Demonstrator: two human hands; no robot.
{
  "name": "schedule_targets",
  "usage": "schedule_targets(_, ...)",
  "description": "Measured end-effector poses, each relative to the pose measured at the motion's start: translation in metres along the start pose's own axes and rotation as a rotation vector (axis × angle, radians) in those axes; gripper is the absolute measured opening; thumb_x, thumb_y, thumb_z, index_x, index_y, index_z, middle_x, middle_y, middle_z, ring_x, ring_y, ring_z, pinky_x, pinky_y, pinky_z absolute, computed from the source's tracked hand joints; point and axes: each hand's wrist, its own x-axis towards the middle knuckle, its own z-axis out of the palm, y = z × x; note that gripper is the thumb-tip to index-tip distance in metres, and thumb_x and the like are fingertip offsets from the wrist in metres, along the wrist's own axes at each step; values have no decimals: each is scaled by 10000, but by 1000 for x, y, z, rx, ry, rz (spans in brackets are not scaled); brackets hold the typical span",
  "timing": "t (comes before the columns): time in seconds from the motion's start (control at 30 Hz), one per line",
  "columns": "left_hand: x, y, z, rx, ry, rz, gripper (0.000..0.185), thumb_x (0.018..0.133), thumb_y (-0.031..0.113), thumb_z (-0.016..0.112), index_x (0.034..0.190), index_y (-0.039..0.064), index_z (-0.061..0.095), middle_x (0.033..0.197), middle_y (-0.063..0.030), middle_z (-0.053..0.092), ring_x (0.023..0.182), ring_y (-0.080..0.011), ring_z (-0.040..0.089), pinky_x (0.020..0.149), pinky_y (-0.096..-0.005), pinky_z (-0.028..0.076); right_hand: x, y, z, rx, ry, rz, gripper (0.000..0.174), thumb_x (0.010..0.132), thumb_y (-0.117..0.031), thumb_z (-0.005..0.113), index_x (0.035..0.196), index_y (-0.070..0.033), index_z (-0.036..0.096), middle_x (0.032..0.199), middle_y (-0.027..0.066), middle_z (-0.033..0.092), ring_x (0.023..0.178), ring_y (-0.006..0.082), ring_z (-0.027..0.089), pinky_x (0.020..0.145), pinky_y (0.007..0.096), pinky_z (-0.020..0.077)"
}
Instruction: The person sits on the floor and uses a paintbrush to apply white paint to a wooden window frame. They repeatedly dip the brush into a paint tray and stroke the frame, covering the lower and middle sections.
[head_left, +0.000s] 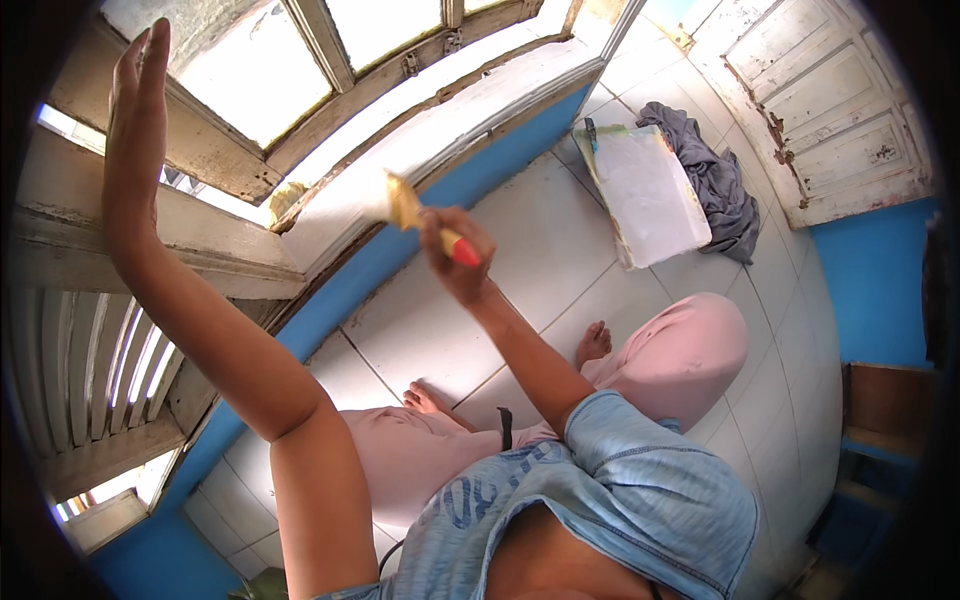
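Note:
My right hand (463, 279) grips a paintbrush (405, 204) by its yellow and red-tipped handle. Motion blurs the brush, and its bristles point left toward the white windowsill ledge (358, 191); whether they touch it I cannot tell. High on the left, my left hand (139, 97) is raised flat with fingers stretched and nothing held. It lies over or against the worn wooden window frame (214, 124); contact is hard to make out. Beyond the frame, the panes are glaring bright. A small yellowish crumpled piece (287, 201) sits at the sill's corner.
On the white tiled floor (540, 217) lies a pale, paint-stained rectangular slab or tray (652, 196) beside a crumpled grey cloth (709, 180). A peeling white panelled door (840, 112) stands at upper right. Louvred wooden slats (94, 367) are at left, and wooden furniture (892, 405) at right.

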Motion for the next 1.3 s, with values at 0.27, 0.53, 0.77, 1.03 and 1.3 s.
schedule_targets(0.27,3,-5,-2,-24,-36,-17,900,848,777,375,1506,170,289,1541,-143,322,1455,-309,239,1169,-535,191,81,60,-66,-402,156,-105,73,872,-87,667,933,-53,646,791,71,635,688,252,620,582,351,510)
schedule_targets(0.53,6,-4,0,-5,-27,-60,933,832,793,383,1515,168,266,1548,-146,308,1457,-317,231,1165,-550,186,72,54,-57,-346,41,-117,40,856,-97,683,879,-85,652,723,47,606,616,223,584,542,342,488)
schedule_targets(0.77,4,5,7,3,-13,-75,975,823,794,407,1518,129,250,1545,-179,300,1458,-329,224,1164,-546,182,26,-12,-14,62,-115,22,43,856,-92,687,895,-83,672,721,56,625,580,205,598,513,316,482)
schedule_targets(1.03,9,-4,5,43,-36,-83,939,813,815,387,1532,231,231,1582,-108,237,1479,-300,157,1161,-596,128,66,55,-47,25,24,295,89,926,-109,629,904,-36,675,799,78,680,660,217,660,560,309,506)
schedule_targets(1.3,8,-1,12,13,1,-40,943,846,771,410,1511,118,267,1534,-196,306,1455,-333,230,1161,-535,198,86,30,-56,-222,-123,-24,67,836,-44,673,873,-101,669,799,29,654,700,206,641,593,328,518)
